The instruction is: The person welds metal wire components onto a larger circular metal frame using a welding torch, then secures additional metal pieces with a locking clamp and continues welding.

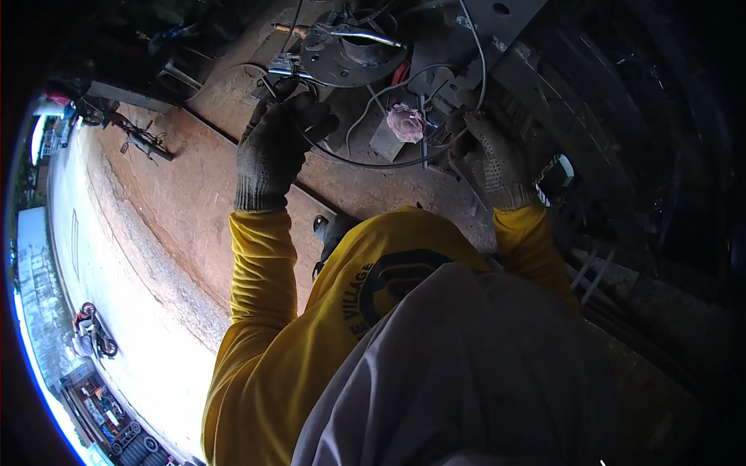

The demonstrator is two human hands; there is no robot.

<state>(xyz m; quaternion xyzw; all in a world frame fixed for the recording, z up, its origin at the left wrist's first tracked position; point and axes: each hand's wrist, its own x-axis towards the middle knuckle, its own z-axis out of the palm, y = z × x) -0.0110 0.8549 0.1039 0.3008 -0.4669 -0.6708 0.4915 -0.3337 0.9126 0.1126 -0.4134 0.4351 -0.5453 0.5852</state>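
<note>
To the left of the cable (373, 165), a bright, pale roadway (124, 256) is seen beyond the shaded work area; a motorcycle (95, 330) is parked on it. Nearer the cable, the ground (186, 179) is reddish-brown and worn. To the cable's right, dark metalwork (575, 101) is stacked in shadow, its details hard to make out. The cable itself is held up in a sagging curve above the ground—apparently spread so that its slack can be controlled from two points. Just beyond it, a round metal plate (330, 66) is placed among scattered parts. Knitted gloves are worn, probably against rough metal: at the cable's left side the left hand (272, 147) is loosely curled, its fingers wrapped about it; at its right side the right hand (497, 155) is closed more tightly—the fingers pinched on it. Within the cable's curve, a crumpled pink cloth (405, 123) is seen.
</note>
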